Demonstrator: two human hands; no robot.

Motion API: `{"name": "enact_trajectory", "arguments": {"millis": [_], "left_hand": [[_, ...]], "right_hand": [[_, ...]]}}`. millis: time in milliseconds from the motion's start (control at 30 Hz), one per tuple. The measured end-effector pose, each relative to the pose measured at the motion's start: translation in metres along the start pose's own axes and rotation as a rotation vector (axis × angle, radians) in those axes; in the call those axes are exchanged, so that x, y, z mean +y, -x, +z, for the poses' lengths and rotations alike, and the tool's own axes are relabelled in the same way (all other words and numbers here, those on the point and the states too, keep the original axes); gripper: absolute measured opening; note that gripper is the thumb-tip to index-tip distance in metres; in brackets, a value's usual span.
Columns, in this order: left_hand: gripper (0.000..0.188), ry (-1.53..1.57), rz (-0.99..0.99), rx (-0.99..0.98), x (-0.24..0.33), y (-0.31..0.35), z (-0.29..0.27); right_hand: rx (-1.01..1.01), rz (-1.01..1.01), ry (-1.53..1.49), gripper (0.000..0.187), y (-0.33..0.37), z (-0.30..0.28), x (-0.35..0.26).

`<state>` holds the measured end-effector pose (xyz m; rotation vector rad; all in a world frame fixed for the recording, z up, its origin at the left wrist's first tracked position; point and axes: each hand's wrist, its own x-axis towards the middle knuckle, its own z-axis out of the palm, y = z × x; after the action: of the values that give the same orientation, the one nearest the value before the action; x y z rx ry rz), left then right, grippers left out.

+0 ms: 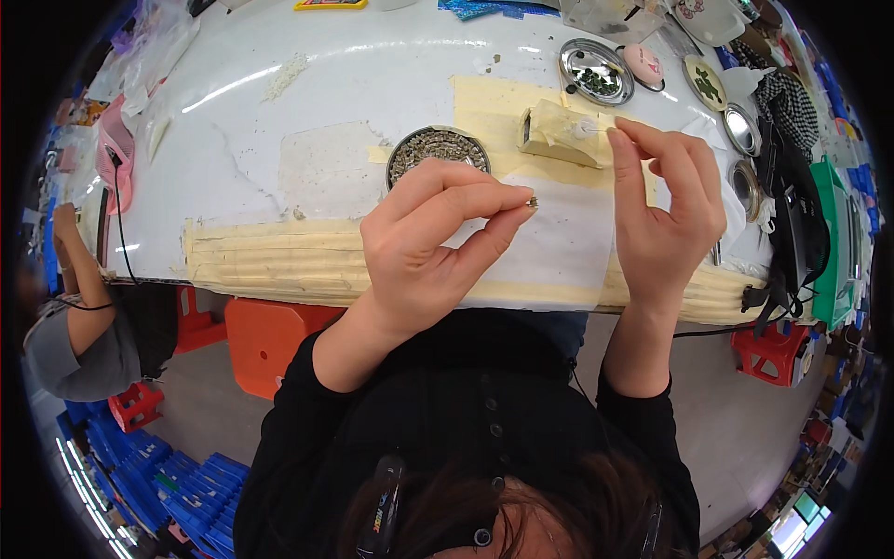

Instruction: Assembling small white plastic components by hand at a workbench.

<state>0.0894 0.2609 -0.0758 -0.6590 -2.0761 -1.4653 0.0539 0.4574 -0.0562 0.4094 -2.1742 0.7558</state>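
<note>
Left grip pinched a small metallic piece, thumb against forefinger, right of the round dish. Right grip was pressed together on a thin strand by the yellowish block; wire or thread, too fine to tell. Progress, my read: one piece was out and in hand; the dish on the white surface held plenty of greyish bits, so most of the work looked left.

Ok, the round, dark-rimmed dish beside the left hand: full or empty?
Not empty: small grey-brown pieces cover the visible floor of the dish. The left hand hides its near part; how full, I cannot tell.
</note>
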Motion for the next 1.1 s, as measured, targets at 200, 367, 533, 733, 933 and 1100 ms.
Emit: {"name": "enact_trajectory", "arguments": {"millis": [200, 367, 533, 733, 933, 1100], "left_hand": [[0.02, 0.002, 0.017, 0.013, -0.002, 0.001, 0.0], [0.021, -0.038, 0.057, 0.022, -0.001, 0.0, 0.002], [0.021, -0.054, 0.095, 0.035, -0.001, -0.001, 0.002], [0.021, -0.063, 0.092, 0.041, -0.001, 0.0, 0.002], [0.022, -0.053, 0.064, 0.075, -0.001, 0.0, 0.005], [0.023, -0.048, 0.07, 0.071, -0.001, 0.0, 0.005]], "right_hand": [[0.085, 0.262, -0.547, 0.009, 0.01, -0.015, -0.027], [-0.111, 0.452, -0.987, 0.013, 0.027, -0.011, -0.035], [-0.115, 0.503, -1.026, 0.014, 0.028, -0.007, -0.042], [-0.134, 0.507, -1.023, 0.014, 0.029, -0.007, -0.042], [-0.147, 0.507, -1.019, 0.013, 0.028, -0.007, -0.041], [-0.153, 0.507, -1.013, 0.013, 0.028, -0.008, -0.04]]}}
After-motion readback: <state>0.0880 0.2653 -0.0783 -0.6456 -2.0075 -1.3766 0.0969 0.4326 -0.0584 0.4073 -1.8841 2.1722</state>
